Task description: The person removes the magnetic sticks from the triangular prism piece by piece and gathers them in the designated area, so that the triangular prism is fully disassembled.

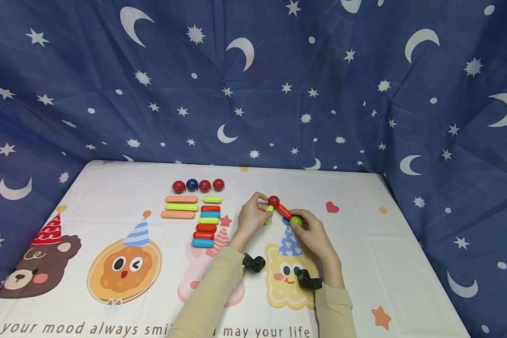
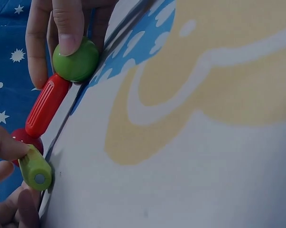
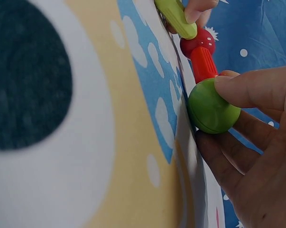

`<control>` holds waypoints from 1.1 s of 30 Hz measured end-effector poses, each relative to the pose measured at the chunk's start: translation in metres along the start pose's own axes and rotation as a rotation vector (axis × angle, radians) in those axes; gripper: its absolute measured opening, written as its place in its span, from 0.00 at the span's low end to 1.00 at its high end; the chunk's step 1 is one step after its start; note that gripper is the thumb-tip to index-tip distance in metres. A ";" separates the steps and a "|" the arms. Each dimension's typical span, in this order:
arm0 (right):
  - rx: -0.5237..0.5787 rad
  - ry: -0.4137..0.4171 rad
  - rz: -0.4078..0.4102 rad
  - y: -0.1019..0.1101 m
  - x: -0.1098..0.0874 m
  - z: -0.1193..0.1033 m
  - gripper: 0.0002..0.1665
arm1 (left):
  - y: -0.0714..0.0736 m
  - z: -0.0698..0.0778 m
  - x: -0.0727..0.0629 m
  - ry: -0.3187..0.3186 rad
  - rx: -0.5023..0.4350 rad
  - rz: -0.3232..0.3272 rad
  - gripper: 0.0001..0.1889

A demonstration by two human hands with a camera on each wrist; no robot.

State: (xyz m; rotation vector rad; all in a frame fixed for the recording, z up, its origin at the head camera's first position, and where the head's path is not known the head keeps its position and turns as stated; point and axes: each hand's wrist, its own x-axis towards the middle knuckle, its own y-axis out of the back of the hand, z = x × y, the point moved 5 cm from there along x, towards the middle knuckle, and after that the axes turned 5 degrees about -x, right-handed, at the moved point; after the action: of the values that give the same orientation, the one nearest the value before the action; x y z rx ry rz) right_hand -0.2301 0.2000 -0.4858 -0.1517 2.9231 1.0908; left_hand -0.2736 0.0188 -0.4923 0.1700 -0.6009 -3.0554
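My left hand [image 1: 252, 217] pinches a short yellow-green rod [image 2: 36, 168] between thumb and finger; a round metallic disc shows in its free end. The rod's other end meets a red ball [image 1: 273, 201]. From that ball a short red rod [image 1: 284, 211] runs to a green ball [image 3: 213, 108], so the pieces form a bent chain. My right hand [image 1: 314, 233] grips the green ball with thumb and fingers, low over the white printed tablecloth [image 1: 363, 263].
Left of the hands lie loose pieces: a row of red balls [image 1: 204, 186] with one blue ball [image 1: 192, 184], longer orange and yellow-green rods [image 1: 181, 207], and a column of short coloured rods [image 1: 206, 227]. A blue star-patterned curtain [image 1: 253, 94] hangs behind the table.
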 end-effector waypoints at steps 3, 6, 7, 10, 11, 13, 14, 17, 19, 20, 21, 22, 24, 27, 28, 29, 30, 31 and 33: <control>0.003 -0.001 -0.002 0.000 0.000 0.000 0.22 | 0.000 0.001 0.000 -0.017 0.029 -0.004 0.19; 0.006 -0.002 -0.006 -0.001 0.000 0.000 0.22 | 0.000 0.001 0.000 -0.032 0.045 -0.017 0.18; 0.008 -0.003 -0.005 -0.001 0.000 0.000 0.22 | 0.000 0.001 0.000 -0.034 0.042 -0.021 0.18; 0.010 -0.002 -0.005 -0.001 0.000 0.000 0.21 | 0.001 0.001 0.000 -0.033 0.029 -0.031 0.18; 0.010 -0.001 -0.004 -0.001 0.000 0.000 0.21 | 0.001 0.001 0.000 -0.031 0.025 -0.034 0.18; 0.007 0.001 -0.002 -0.001 0.000 0.001 0.21 | 0.001 0.000 0.001 -0.030 0.025 -0.034 0.18; 0.005 0.002 -0.002 -0.001 0.000 0.001 0.21 | 0.001 0.000 0.001 -0.031 0.027 -0.035 0.18; 0.004 0.001 -0.002 -0.001 0.001 0.001 0.21 | 0.002 0.001 0.002 -0.036 0.032 -0.034 0.17; 0.005 -0.002 -0.002 0.000 0.001 0.001 0.21 | 0.002 0.001 0.002 -0.039 0.033 -0.031 0.17; 0.003 -0.002 -0.003 0.000 0.001 0.001 0.21 | 0.002 0.001 0.002 -0.039 0.030 -0.029 0.17; 0.002 -0.003 -0.004 -0.001 0.001 0.001 0.22 | 0.003 0.001 0.002 -0.038 0.027 -0.028 0.17; -0.001 -0.003 -0.004 -0.001 0.001 0.001 0.22 | 0.003 0.001 0.002 -0.037 0.026 -0.028 0.17; -0.007 -0.006 -0.002 -0.001 0.002 0.002 0.22 | 0.003 0.001 0.002 -0.040 0.021 -0.031 0.16; -0.009 -0.008 -0.004 -0.001 0.003 0.002 0.23 | 0.002 -0.001 0.003 -0.040 0.008 -0.038 0.15; -0.008 -0.007 -0.004 -0.001 0.003 0.002 0.23 | 0.002 -0.001 0.003 -0.040 0.005 -0.041 0.15; -0.005 -0.008 -0.004 -0.001 0.002 0.002 0.23 | 0.002 -0.002 0.003 -0.037 -0.004 -0.042 0.14; -0.003 -0.009 -0.005 -0.001 0.002 0.002 0.23 | 0.002 -0.003 0.003 -0.031 -0.014 -0.043 0.14; -0.003 -0.008 -0.007 -0.001 0.002 0.001 0.22 | 0.003 -0.004 0.003 -0.025 -0.027 -0.044 0.14; -0.004 -0.008 -0.006 -0.001 0.001 0.001 0.22 | 0.003 -0.006 0.003 -0.008 -0.055 -0.047 0.13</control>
State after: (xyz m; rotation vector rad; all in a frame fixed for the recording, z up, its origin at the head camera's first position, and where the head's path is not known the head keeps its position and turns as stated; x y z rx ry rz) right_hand -0.2315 0.2001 -0.4875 -0.1563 2.9117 1.0932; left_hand -0.2756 0.0136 -0.4964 0.1729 -0.5205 -3.1150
